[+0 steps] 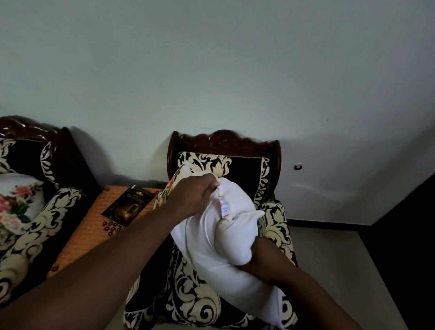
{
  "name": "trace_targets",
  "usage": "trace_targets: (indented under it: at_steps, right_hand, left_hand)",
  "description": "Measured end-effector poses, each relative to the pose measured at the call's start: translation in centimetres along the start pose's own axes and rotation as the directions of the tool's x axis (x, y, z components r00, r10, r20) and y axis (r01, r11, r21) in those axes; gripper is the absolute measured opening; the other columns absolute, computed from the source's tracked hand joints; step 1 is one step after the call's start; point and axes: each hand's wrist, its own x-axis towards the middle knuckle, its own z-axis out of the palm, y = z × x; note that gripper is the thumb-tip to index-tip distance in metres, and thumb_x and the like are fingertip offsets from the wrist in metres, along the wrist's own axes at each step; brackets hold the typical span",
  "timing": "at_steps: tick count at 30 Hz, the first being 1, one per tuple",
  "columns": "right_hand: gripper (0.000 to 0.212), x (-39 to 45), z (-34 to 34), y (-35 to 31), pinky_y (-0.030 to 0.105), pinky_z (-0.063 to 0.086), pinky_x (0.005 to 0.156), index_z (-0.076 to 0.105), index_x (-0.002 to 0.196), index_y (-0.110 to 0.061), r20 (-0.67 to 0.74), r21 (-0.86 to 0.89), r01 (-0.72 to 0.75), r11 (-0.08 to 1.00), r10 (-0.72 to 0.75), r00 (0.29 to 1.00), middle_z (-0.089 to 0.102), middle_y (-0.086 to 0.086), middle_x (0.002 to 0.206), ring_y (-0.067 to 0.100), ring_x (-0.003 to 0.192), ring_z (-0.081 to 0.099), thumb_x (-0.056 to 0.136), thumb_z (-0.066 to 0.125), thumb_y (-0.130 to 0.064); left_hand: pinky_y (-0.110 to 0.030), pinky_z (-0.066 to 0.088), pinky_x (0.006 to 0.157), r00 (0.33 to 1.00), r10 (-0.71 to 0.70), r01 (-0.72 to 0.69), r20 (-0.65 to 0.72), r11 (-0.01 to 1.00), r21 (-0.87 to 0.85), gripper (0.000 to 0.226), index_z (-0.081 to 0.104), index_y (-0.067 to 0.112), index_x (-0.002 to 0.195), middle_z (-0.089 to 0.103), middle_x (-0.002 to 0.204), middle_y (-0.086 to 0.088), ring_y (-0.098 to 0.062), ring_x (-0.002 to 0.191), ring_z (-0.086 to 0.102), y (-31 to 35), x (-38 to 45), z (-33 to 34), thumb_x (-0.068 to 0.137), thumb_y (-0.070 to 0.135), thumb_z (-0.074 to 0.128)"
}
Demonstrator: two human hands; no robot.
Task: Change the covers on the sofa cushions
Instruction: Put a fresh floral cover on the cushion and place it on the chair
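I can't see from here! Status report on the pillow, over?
Left hand pinches the floral cover edge. Right hand squeezes the white cushion, partly out, over the armchair. Nothing in the way.

White cushion (222,253) tilted, partly inside floral cover (171,187).

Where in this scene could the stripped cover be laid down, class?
Free: the orange table in front of the dark booklet, and the floor right of the armchair. Crowded: its seat, where the left hand and right hand grip the white cushion.
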Motion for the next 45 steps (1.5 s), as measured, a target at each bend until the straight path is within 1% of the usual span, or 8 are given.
trace_targets:
  at_steps: [4, 8, 16, 21, 30, 39, 43, 45]
  right_hand:
    - [0.040, -1.8, -1.5, 0.0, 0.025, 0.055, 0.089, 0.075, 0.110, -0.032, -0.299, 0.391, -0.015, 0.920, 0.142, 0.943, 0.075, -0.014, 0.110, 0.005, 0.106, 0.070, 0.072, 0.087, -0.039]
    - [0.044, -3.4, -2.7, -0.3, 0.028, 0.056, 0.090, 0.071, 0.118, -0.013, -0.498, 0.541, 0.113, 0.834, 0.209, 0.841, 0.075, 0.001, 0.114, 0.018, 0.111, 0.070, 0.078, 0.088, -0.020]
    - [0.076, -2.6, -4.7, -2.1, 0.004, 0.031, 0.102, 0.034, 0.135, -0.070, -0.451, 0.089, 0.151, 0.985, -0.095, 0.888, 0.025, -0.040, 0.146, -0.018, 0.132, 0.034, 0.079, 0.074, -0.039]
    - [0.084, -1.2, -6.1, -2.2, 0.027, 0.048, 0.086, 0.034, 0.151, -0.037, -0.287, 0.052, -0.002, 0.999, 0.017, 0.958, 0.061, -0.015, 0.136, 0.007, 0.118, 0.059, 0.080, 0.079, -0.042]
    - [0.091, 1.3, -7.0, -4.0, 0.030, 0.045, 0.087, 0.066, 0.126, -0.020, 0.129, -0.257, -0.087, 0.962, 0.124, 0.984, 0.069, 0.008, 0.126, 0.030, 0.117, 0.062, 0.062, 0.040, -0.079]
    - [0.120, -1.3, -7.1, -3.9, 0.016, 0.048, 0.100, 0.026, 0.155, -0.031, -0.380, 0.439, 0.019, 0.898, 0.166, 0.910, 0.053, -0.031, 0.138, -0.005, 0.128, 0.052, 0.060, 0.098, -0.017]
    - [0.118, -0.3, -5.7, -5.4, 0.045, 0.048, 0.108, 0.031, 0.154, -0.028, -0.737, 0.146, 0.127, 0.981, 0.022, 0.676, 0.042, 0.001, 0.151, 0.016, 0.136, 0.049, 0.055, 0.095, -0.036]
    - [0.122, 0.5, -5.5, -6.2, 0.046, 0.039, 0.114, 0.026, 0.157, -0.024, -0.673, -0.085, 0.005, 0.996, -0.061, 0.737, 0.029, 0.003, 0.159, 0.019, 0.145, 0.034, 0.058, 0.082, -0.068]
  left_hand:
    - [-0.033, 0.045, 0.071, 0.948, -0.283, 0.257, -0.147, 0.950, -0.175, 0.038, 0.064, 0.016, 0.104, 0.072, 0.096, -0.006, -0.029, 0.091, 0.066, -0.7, 1.7, -1.5, 0.102, 0.049, 0.045]
    - [-0.035, 0.050, 0.087, 0.872, -0.477, 0.489, 0.108, 0.855, -0.174, 0.052, 0.062, 0.018, 0.118, 0.068, 0.117, -0.001, -0.025, 0.107, 0.063, -3.3, 2.1, -3.0, 0.090, 0.062, 0.062]
    - [-0.034, 0.047, 0.072, 0.958, -0.278, 0.211, 0.067, 0.844, 0.493, 0.018, 0.065, 0.019, 0.101, 0.069, 0.098, -0.005, -0.027, 0.093, 0.068, -2.8, -2.0, -0.9, 0.100, 0.022, 0.048]
    - [-0.036, 0.053, 0.077, 0.926, -0.378, 0.378, -0.009, 0.925, 0.027, 0.023, 0.073, 0.019, 0.104, 0.074, 0.100, -0.006, -0.029, 0.092, 0.068, -3.0, -2.1, 0.4, 0.098, 0.022, 0.051]
    - [-0.021, 0.050, 0.078, 0.859, -0.475, 0.497, 0.191, 0.686, -0.531, 0.013, 0.078, 0.016, 0.097, 0.074, 0.088, 0.003, -0.009, 0.085, 0.067, -1.4, -0.8, -1.1, 0.096, 0.014, 0.066]
    - [-0.023, 0.053, 0.089, 0.714, -0.698, 0.395, -0.040, 0.450, -0.801, 0.017, 0.077, 0.013, 0.108, 0.074, 0.093, 0.008, -0.003, 0.090, 0.068, -1.7, -1.4, -3.5, 0.095, 0.019, 0.068]
    - [-0.001, 0.045, 0.071, 0.750, -0.632, 0.266, -0.198, 0.561, -0.784, 0.013, 0.076, 0.016, 0.104, 0.068, 0.085, 0.019, 0.018, 0.078, 0.062, 1.6, -1.3, -4.2, 0.097, 0.021, 0.066]
    - [-0.005, 0.048, 0.072, 0.773, -0.591, 0.207, -0.231, 0.579, -0.789, 0.010, 0.076, 0.019, 0.100, 0.070, 0.083, 0.020, 0.014, 0.077, 0.065, 2.7, -1.2, -4.8, 0.097, 0.020, 0.066]
